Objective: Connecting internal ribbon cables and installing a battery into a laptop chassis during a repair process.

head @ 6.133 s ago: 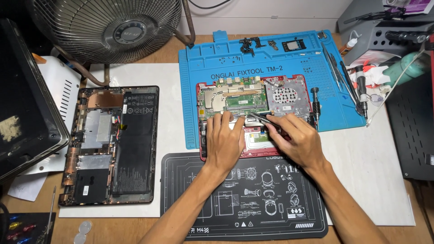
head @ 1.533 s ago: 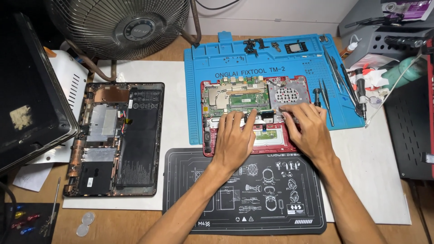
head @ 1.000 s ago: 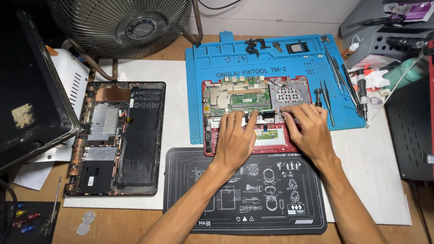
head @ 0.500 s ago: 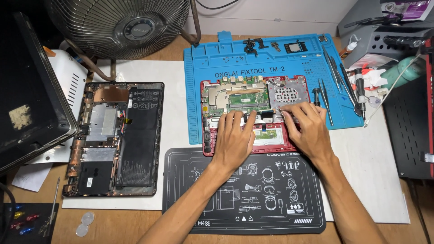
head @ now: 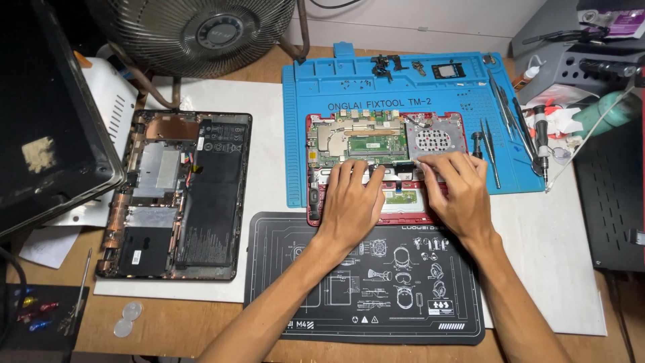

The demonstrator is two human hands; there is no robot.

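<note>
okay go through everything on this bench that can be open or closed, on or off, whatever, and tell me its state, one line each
Red laptop: opened up, board exposed, lying on the blue mat.
Black laptop: back cover off, battery and internals showing.
Fan: blades read sharp, looks stopped; cannot be sure.
Left hand: flat, fingers pressing inside the red laptop.
Right hand: fingertips down on the red laptop, holding nothing visible.

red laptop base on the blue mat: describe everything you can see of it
The red laptop base lies flat and opened up on the blue mat, its near edge overhanging toward the black mat. Red shell, looks plastic. Inside: a green board with a metal heat plate at left, a perforated silver panel at right. The left hand and right hand rest fingertips on its middle.
</note>
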